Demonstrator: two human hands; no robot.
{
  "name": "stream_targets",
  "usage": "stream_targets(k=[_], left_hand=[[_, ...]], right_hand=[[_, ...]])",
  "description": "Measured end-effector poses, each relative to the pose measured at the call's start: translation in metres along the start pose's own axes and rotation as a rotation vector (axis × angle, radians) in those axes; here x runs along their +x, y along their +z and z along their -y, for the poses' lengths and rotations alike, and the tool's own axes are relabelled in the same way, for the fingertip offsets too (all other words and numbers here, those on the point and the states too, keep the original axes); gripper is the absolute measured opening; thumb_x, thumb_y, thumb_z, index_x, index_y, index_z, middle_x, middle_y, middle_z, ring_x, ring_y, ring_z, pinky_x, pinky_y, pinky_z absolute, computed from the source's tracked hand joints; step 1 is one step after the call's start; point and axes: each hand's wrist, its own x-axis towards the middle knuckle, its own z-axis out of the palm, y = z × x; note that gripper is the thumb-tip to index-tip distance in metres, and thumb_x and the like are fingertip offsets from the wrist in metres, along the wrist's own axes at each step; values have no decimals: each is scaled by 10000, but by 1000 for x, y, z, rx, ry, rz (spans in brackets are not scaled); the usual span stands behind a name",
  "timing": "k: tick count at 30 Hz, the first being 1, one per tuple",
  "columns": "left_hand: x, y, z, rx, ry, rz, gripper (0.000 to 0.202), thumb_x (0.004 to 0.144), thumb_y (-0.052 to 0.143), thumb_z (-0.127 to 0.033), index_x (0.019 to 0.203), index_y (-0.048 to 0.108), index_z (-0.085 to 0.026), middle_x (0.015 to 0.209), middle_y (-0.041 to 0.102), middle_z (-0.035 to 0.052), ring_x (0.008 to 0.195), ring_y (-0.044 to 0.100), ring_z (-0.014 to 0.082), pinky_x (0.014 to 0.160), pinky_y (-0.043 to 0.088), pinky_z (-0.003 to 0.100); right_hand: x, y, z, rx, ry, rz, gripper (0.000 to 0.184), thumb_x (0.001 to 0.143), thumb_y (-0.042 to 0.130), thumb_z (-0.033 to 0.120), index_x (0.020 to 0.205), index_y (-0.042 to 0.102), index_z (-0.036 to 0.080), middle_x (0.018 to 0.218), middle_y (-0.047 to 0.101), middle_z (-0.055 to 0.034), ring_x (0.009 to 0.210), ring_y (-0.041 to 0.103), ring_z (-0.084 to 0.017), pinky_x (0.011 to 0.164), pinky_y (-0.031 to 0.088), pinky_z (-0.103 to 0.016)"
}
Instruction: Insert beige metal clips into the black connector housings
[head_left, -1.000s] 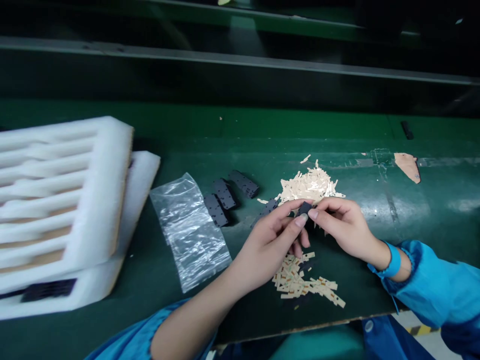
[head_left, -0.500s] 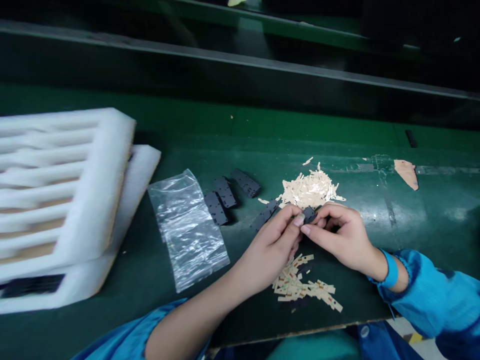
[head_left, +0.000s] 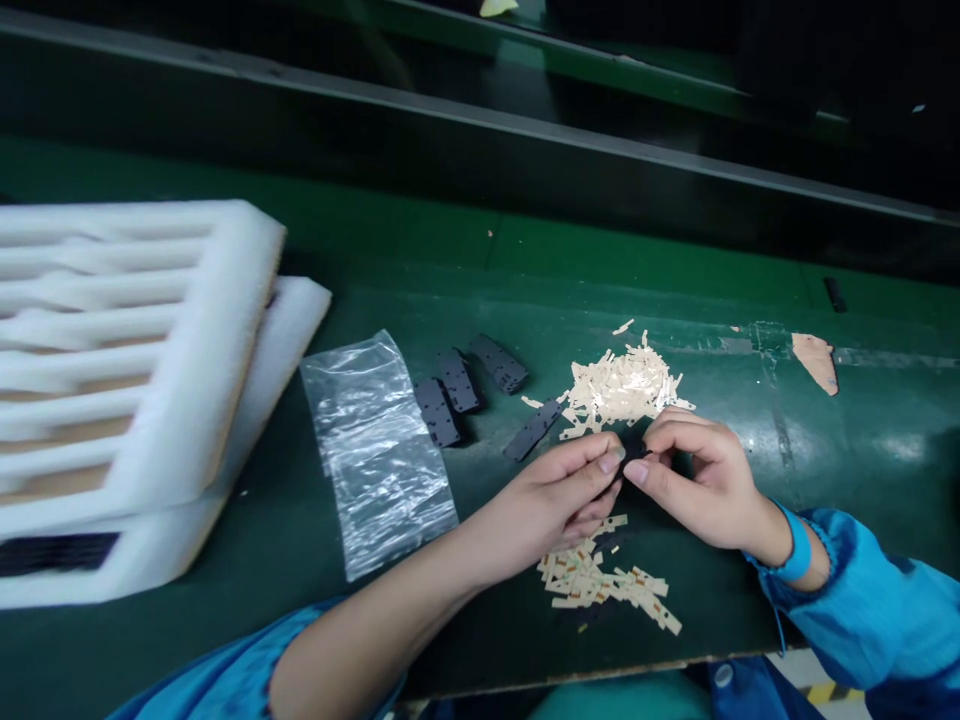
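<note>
Between my two hands is a small black plate (head_left: 634,452), mostly covered by the fingers. My left hand (head_left: 562,490) pinches it from the left, thumb on top. From the right, the thumb and forefinger of my right hand (head_left: 697,475) close on its other end. Just beyond the hands lies a heap of small cream-coloured strips (head_left: 622,385). A second, looser pile of cream strips with brownish marks (head_left: 615,580) lies on the near side, partly behind my left hand. One dark perforated plate (head_left: 534,428) rests left of the heap.
Several dark perforated plates (head_left: 499,362) lie farther left, beside a clear plastic bag (head_left: 382,460). Stacked white foam trays (head_left: 232,350) with slots take up the left side. A brownish scrap (head_left: 815,362) and a small black piece (head_left: 835,295) are at the right on the green tabletop (head_left: 720,620).
The view has shifted slightly. Both hands stay together on the black plate, which has tilted and now shows darker between the fingers.
</note>
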Motion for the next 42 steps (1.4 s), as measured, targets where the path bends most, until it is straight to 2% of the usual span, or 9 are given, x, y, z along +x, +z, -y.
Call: stream_targets(k=[7,19,27,30,33,35,38,40,42], left_hand=[[0,-4,1,-11,-8,-29,454,944,713,-513,788,413,-210,581,387,-118,441,208,30,410,149,186],[0,-2,-1,3,-38,-33,446,942,706,-515,793,412,-214,589,386,-111,451,197,39,420,136,194],[-1,0,-2,57,-12,-28,465,953,670,-554,799,380,-224,603,357,-116,472,166,53,435,125,206],[-3,0,-6,146,-12,9,460,967,626,-581,799,387,-226,617,336,-111,492,168,68,450,132,216],[-7,-2,-11,313,11,69,430,984,590,-554,772,411,-225,642,300,-93,526,204,94,470,181,234],[-10,-4,-16,466,45,58,409,1001,556,-517,749,432,-221,664,312,-72,564,261,115,501,238,248],[-12,-6,-21,672,70,23,383,1020,506,-489,761,490,-208,695,374,-45,630,352,139,567,301,264],[-12,-7,-23,735,61,23,375,1023,482,-484,778,519,-202,697,391,-41,643,380,146,585,319,266],[-12,-7,-24,772,51,8,381,1024,466,-479,774,536,-201,687,403,-39,636,400,149,584,337,264]], right_hand=[[3,-10,-1,10,97,-80,151,833,835,237,840,688,206,764,630,17,626,554,-118,545,461,-251],[6,-17,3,-28,91,-64,89,899,779,216,822,736,211,758,679,1,689,604,-133,582,473,-256],[7,-15,0,68,215,-43,137,882,801,261,796,715,199,750,657,4,663,582,-126,567,454,-251],[11,-18,-8,227,323,51,225,822,865,289,806,660,197,748,613,23,650,559,-114,547,443,-228],[16,-26,-17,438,417,331,317,801,885,370,858,623,200,751,594,35,598,533,-101,491,427,-210],[18,-30,-16,466,429,499,282,865,825,411,907,647,196,742,614,29,571,532,-101,479,431,-216],[18,-33,-2,242,324,513,238,893,807,407,945,699,201,747,646,19,616,572,-123,542,469,-246],[17,-32,13,5,183,489,229,881,828,406,935,722,211,773,670,5,667,601,-146,599,486,-275],[19,-31,25,-233,32,510,182,943,766,394,964,742,215,821,706,-25,734,633,-179,671,501,-315]])
